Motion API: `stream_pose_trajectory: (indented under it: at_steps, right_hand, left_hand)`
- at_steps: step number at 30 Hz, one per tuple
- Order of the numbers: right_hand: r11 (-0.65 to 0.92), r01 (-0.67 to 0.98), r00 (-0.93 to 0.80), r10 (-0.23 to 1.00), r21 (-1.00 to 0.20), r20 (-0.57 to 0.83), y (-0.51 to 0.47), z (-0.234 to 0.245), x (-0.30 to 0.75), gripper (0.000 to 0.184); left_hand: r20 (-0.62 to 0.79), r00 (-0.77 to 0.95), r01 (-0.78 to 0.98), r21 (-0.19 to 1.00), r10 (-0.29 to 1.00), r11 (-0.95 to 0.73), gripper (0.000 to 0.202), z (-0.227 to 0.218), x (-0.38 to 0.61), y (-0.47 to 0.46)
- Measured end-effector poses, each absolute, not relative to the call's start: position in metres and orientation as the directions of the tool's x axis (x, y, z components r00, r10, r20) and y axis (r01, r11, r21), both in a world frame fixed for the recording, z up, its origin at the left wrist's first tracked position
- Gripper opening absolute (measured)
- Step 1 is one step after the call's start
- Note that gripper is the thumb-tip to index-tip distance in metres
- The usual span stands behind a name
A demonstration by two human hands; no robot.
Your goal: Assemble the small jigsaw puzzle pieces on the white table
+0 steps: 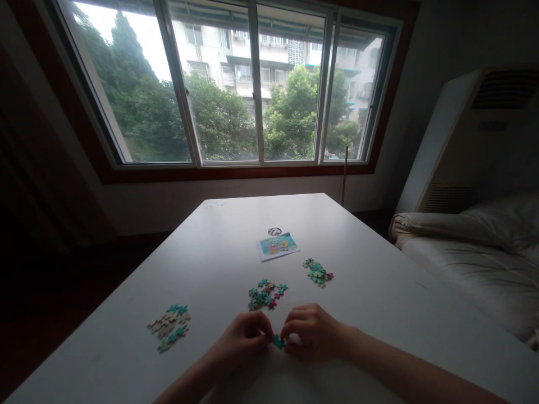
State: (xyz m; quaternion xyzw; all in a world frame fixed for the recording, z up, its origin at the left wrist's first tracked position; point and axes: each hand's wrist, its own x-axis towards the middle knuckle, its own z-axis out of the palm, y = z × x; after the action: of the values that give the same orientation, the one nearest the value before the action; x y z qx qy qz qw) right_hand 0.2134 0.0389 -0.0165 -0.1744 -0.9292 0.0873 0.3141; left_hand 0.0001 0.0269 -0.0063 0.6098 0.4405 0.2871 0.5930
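Observation:
My left hand [242, 336] and my right hand [314, 331] meet near the front of a white table [370, 314], fingers pinched together. Between their fingertips sits a small teal puzzle piece [278, 341], held by both. Just beyond the hands lies a pile of teal and pink puzzle pieces [266, 294]. A second pile [318, 272] lies farther right, and a third pile of teal and pale pieces [169, 326] lies to the left. A small picture card [277, 246] with a cartoon image rests farther back.
A small dark round object [274, 231] sits behind the card. A large window [236, 84] fills the far wall. To the right stand a bed with white bedding [475, 252] and a tall white air conditioner [463, 134].

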Motion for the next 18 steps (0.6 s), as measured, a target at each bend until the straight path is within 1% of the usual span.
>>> stream_pose_trajectory:
  at_steps: [4,9,13,18]
  right_hand:
    - [0.923,0.264,-0.739,0.38,-0.28,0.556,0.0396,-0.0154,0.2135,0.02]
    - [0.926,0.269,-0.726,0.376,-0.265,0.576,0.0414,-0.0181,0.2132,0.023]
    - [0.927,0.27,-0.721,0.374,-0.26,0.583,0.0415,-0.0206,0.2134,0.024]
    - [0.93,0.265,-0.709,0.366,-0.253,0.602,0.0416,-0.0199,0.2143,0.025]
  left_hand:
    - [-0.153,0.439,0.173,0.981,0.885,0.084,0.018,-0.007,0.0002,0.0282]
    - [-0.155,0.46,0.128,0.986,0.874,0.108,0.027,-0.0115,-0.0002,0.0287]
    - [-0.165,0.461,0.127,0.985,0.872,0.119,0.034,-0.0122,0.0003,0.0273]
    - [-0.178,0.473,0.117,0.983,0.863,0.139,0.037,-0.0137,-0.0003,0.027]
